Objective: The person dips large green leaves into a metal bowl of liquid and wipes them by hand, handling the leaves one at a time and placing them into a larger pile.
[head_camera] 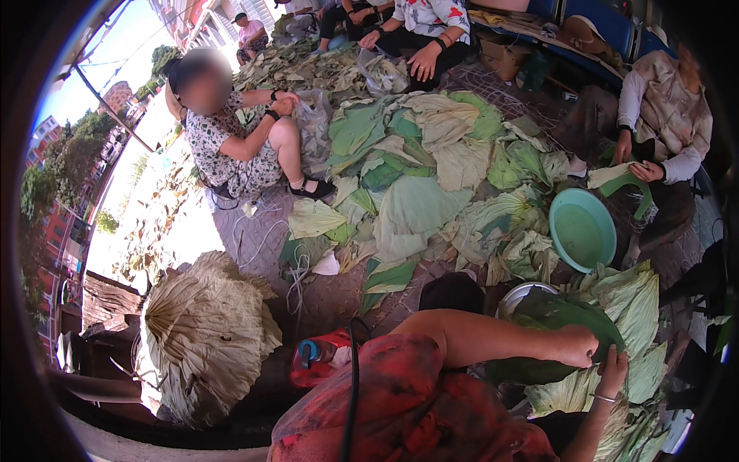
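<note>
A broad dark green leaf (577, 315), apparently a lotus leaf, is spread at the lower right before me. My left hand (577, 345) is closed on it, its arm reaching across from the left. Just below, my right hand (613, 369), with a metal bangle at the wrist, pinches the leaf's edge between thumb and fingers. The two hands are close together. Part of a pale metal basin (514, 297) shows behind the leaf. Large, wrinkled pale green leaves (635, 300) lie beyond my hands, with more below them.
Dried and green leaves (421, 208) are heaped on the paving. A turquoise basin (582, 230) holds liquid. Several people sit around; one at right holds leaves. Left of me are a large dried leaf bundle (202, 341) and a red bag (312, 361) with a bottle.
</note>
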`<state>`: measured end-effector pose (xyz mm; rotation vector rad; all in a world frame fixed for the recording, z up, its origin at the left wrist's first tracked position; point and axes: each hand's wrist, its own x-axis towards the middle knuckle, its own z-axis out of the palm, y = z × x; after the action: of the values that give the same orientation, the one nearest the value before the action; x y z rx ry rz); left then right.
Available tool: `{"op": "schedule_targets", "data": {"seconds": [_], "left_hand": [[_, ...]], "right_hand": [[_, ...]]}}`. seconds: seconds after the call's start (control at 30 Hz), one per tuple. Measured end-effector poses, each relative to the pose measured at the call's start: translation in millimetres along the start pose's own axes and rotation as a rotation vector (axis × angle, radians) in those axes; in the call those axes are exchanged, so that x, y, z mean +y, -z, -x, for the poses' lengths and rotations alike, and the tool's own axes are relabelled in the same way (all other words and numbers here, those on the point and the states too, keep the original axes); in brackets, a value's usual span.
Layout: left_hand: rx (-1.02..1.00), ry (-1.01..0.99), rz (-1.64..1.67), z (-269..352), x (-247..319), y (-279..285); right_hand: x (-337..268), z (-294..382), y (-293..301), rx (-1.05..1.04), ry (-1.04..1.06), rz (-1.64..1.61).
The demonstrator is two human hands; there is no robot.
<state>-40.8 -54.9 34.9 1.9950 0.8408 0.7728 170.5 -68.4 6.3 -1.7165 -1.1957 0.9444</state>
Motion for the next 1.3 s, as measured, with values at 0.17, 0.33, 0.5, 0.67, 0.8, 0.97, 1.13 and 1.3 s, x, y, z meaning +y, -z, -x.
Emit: {"op": "schedule_targets", "data": {"seconds": [0.17,0.33,0.5,0.67,0.8,0.97,1.13,1.3], "left_hand": [[0.007,0.001,-0.005,2,-1,0],[-0.042,0.013,0.007,5,8,2],[-0.106,-0.021,0.000,7,12,10],[-0.185,-0.036,-0.053,24,3,-5],[-0.389,-0.087,-0.069,33,18,-15],[-0.444,-0.171,-0.131,38,24,-18],[-0.381,-0.211,-0.184,44,19,-15],[-0.384,-0.250,-0.243,50,18,-20]], "right_hand": [[-1,1,-4,0.011,0.010,0.011],[-3,7,0,0.013,0.023,0.039],[-13,11,-1,0.061,0.045,0.136],[-22,1,-14,0.081,-0.027,0.062],[-8,3,-7,0.094,-0.012,-0.161],[25,-7,2,0.112,-0.054,0.035],[64,-33,-23,0.215,-0.048,0.024],[99,-21,-46,-0.471,-0.194,0.565]]}}
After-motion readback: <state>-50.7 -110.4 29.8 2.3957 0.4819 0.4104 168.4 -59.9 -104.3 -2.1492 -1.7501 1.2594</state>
